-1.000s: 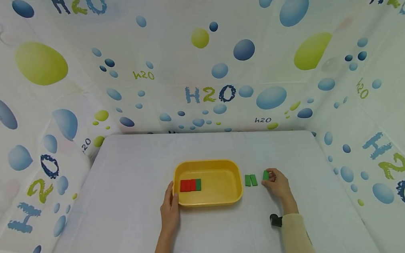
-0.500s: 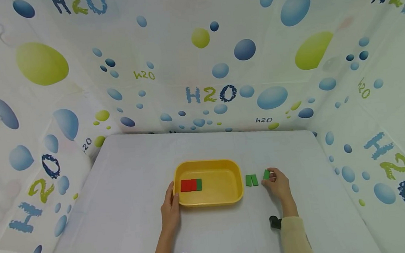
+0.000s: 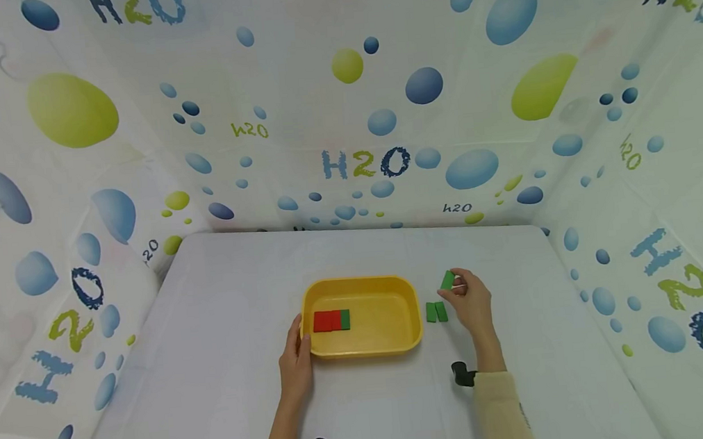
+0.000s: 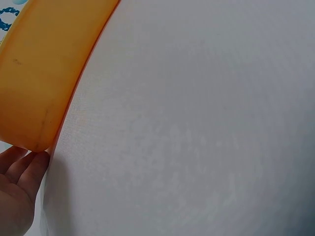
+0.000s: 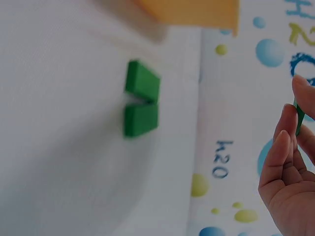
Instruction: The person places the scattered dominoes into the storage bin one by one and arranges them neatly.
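A yellow tray [image 3: 391,313] rests on the table. Inside it, red blocks [image 3: 327,321] lie in a row with a green block [image 3: 345,320] at the right end. My left hand [image 3: 295,367] is at the tray's left end; in the left wrist view its fairly straight fingers [image 4: 33,172] touch the tray's outer wall [image 4: 44,83]. My right hand [image 3: 472,303] pinches a flat green block [image 3: 447,280] between thumb and fingertips, raised above the table. Right of the tray, two more green blocks [image 3: 436,312] lie side by side, seen larger as green blocks [image 5: 141,101] in the right wrist view.
White cloth covers the table [image 3: 381,412]. Behind it and at the sides hang sheets printed with blue and green dots [image 3: 471,170]. Black cameras sit at both wrists, one being the right wrist camera [image 3: 463,375].
My right hand has lifted the green block off the table and carried it up and left, towards the tray. The left hand and the tray stay in place.
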`<state>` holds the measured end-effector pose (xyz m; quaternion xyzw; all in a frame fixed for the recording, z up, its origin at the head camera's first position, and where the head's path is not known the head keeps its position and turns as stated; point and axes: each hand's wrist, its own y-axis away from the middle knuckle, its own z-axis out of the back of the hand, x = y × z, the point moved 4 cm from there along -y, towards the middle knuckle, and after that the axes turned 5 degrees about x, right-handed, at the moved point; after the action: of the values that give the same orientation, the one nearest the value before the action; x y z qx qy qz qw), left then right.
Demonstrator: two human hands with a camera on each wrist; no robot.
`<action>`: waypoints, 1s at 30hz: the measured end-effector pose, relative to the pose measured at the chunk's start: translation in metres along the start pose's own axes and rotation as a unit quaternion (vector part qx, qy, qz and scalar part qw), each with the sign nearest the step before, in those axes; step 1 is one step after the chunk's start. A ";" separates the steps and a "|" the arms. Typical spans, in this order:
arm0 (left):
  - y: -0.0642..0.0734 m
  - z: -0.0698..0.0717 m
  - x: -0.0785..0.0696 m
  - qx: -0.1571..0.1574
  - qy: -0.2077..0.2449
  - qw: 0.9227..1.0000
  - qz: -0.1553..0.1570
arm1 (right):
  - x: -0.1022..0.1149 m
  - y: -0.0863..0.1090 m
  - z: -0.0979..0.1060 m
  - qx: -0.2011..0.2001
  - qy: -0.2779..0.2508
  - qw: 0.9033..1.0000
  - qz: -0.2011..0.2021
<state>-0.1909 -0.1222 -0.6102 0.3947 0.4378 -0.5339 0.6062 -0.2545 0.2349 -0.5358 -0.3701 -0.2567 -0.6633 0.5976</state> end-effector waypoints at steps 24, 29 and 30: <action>0.000 0.000 0.001 -0.001 0.004 1.000 -0.007 | 0.069 0.000 -0.120 0.173 0.008 0.983 0.066; -0.001 0.000 0.001 0.001 0.006 1.000 -0.008 | 0.065 0.002 -0.134 0.197 0.026 0.978 0.058; -0.001 0.000 0.001 0.002 0.005 1.000 -0.008 | 0.064 0.003 -0.137 0.201 0.025 0.978 0.056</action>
<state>-0.1916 -0.1230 -0.6116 0.3950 0.4433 -0.5371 0.5992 -0.2779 0.0889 -0.5661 -0.2399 -0.3484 -0.5725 0.7024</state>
